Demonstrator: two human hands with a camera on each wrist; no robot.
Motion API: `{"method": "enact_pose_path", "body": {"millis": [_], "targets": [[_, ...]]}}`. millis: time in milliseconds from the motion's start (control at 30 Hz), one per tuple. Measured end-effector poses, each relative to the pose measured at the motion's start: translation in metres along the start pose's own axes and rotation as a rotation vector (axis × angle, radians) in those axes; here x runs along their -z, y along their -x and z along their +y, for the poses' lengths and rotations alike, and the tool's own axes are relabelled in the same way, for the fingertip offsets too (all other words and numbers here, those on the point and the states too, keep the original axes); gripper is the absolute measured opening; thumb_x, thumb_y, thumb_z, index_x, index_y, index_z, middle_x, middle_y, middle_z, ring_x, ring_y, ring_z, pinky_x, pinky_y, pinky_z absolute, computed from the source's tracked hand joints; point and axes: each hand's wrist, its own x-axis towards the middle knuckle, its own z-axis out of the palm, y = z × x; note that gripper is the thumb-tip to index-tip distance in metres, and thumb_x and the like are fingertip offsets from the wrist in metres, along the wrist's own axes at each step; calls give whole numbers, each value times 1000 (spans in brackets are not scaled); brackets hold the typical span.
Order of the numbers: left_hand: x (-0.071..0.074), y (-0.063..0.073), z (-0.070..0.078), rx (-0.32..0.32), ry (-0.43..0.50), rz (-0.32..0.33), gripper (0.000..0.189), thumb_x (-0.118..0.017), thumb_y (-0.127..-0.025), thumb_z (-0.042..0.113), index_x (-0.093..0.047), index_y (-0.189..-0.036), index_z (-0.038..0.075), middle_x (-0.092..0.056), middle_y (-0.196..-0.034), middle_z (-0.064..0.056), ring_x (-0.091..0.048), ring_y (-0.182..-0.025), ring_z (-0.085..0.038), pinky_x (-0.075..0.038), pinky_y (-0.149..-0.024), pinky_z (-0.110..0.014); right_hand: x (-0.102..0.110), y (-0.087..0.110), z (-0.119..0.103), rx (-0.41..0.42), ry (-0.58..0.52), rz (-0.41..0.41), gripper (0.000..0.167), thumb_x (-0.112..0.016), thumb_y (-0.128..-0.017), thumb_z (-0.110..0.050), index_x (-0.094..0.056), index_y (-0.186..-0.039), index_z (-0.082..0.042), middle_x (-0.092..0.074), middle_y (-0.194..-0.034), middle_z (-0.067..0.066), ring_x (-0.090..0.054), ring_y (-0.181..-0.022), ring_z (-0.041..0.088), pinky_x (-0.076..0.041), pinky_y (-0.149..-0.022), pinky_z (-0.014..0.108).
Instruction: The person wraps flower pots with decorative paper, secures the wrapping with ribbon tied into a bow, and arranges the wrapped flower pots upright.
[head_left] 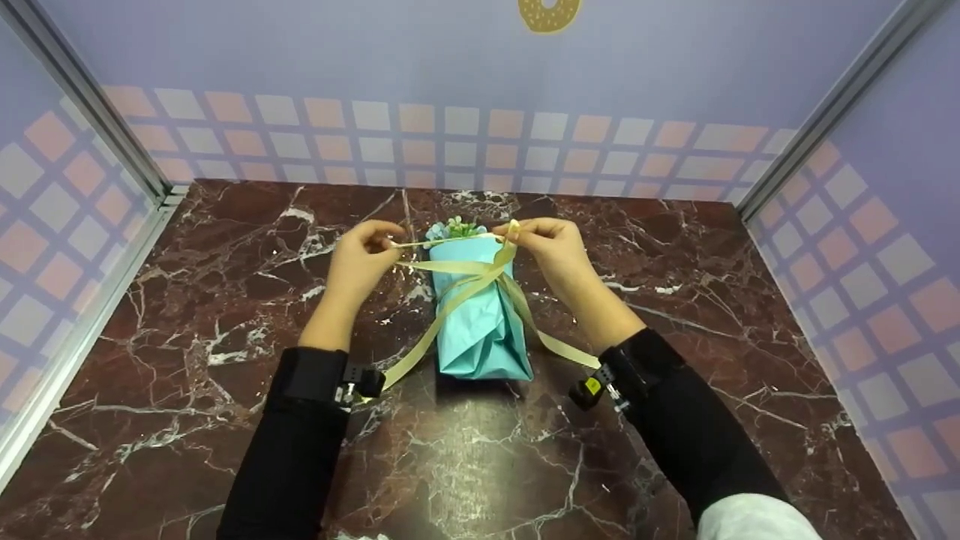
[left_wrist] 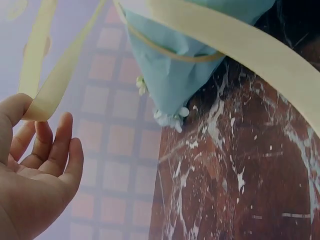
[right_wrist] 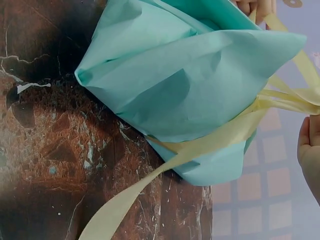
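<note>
A bouquet wrapped in turquoise paper lies in the middle of the table, with small blue and green flowers showing at its far end. Pale yellow ribbon crosses round the wrap, and its tails trail down on both sides. My left hand pinches a ribbon loop between thumb and forefinger, left of the bouquet; in the left wrist view the other fingers of the left hand are loosely bent. Over the bouquet's right side my right hand pinches the ribbon near the crossing. A strand stretches between both hands.
The bouquet rests on a dark red marbled table. A purple back wall with pink and white squares stands behind it, and similar panels rise at left and right. Wrist cameras are strapped over the black sleeves.
</note>
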Motion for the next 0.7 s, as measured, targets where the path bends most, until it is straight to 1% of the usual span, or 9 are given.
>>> {"method": "enact_pose_path", "body": {"millis": [100,167,200,300,367,400,467,600,700], "targets": [[7,3,-2,-8,57,47,31,-61,-81,-3,-69,-111,1,-58,-86,-4,-54,-78,-15,-45,-64,-22,0,1,-1,-11,-11,18,23,-62,-85,11,-72,-69,-4,-73,-91,15,-65,-101,32,-49,-94,37],[8,5,-2,-33,113,85,28,-62,-81,-6,-70,-107,-2,-59,-85,-2,-56,-77,-13,-47,-64,-20,0,0,-1,-12,-18,28,23,-62,-85,10,-71,-69,-4,-73,-91,16,-66,-101,32,-49,-95,37],[8,6,-1,-51,141,103,25,-63,-81,-8,-71,-105,-3,-60,-84,-2,-57,-76,-13,-47,-63,-19,-1,0,0,-13,-19,31,23,-62,-86,10,-72,-69,-4,-73,-90,16,-66,-100,32,-50,-94,37],[5,8,3,-139,195,142,18,-65,-81,-12,-73,-96,-6,-65,-87,-5,-59,-78,-13,-50,-68,-20,-2,0,0,-9,2,32,22,-63,-86,8,-72,-71,-5,-73,-91,14,-66,-100,31,-51,-92,37],[1,9,8,-186,202,138,17,-66,-80,-13,-74,-93,-5,-66,-93,-8,-61,-81,-15,-52,-72,-21,-3,0,0,-1,33,23,20,-65,-87,6,-73,-73,-5,-73,-93,14,-66,-102,32,-51,-92,36],[-1,10,11,-196,199,126,18,-67,-79,-13,-74,-93,-4,-66,-97,-8,-61,-83,-15,-52,-73,-22,-4,-1,0,2,44,19,19,-65,-87,5,-74,-74,-5,-73,-95,15,-64,-104,33,-51,-92,36],[-6,11,18,-188,182,84,24,-65,-78,-14,-74,-96,0,-65,-103,-7,-61,-87,-16,-53,-75,-24,-5,0,0,12,61,12,17,-66,-87,5,-75,-76,-5,-72,-100,19,-62,-108,37,-50,-92,36],[-18,14,30,-116,139,-62,39,-62,-77,-13,-72,-108,9,-62,-115,-1,-60,-86,-18,-56,-67,-30,-7,0,-1,21,78,6,13,-67,-87,5,-75,-79,-2,-69,-107,23,-59,-112,39,-49,-94,37],[-30,16,36,-131,126,-175,39,-63,-77,-12,-70,-110,9,-60,-121,0,-61,-84,-21,-58,-66,-35,-8,0,-2,24,97,-4,12,-68,-87,4,-75,-80,-2,-66,-112,25,-59,-112,36,-49,-95,37]]}}
